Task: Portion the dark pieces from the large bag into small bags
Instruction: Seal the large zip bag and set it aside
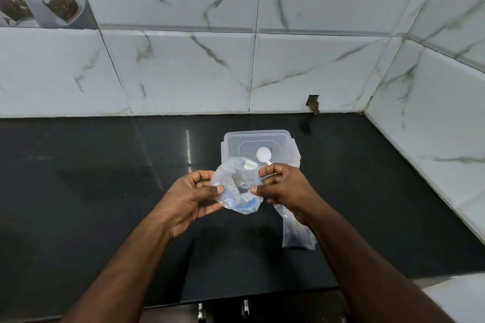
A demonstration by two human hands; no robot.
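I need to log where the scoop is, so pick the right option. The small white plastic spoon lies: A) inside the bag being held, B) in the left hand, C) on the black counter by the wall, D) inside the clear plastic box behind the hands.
D: the small white plastic spoon rests in the clear rectangular plastic box, behind the clear plastic bag that both hands hold open.

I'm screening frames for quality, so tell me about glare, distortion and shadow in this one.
Head view: a bright vertical glare streak on the black countertop; wide-angle bending bows the wall tile lines; soft arm shadows fall on the counter; the clear bag between left hand and right hand stays sharp.
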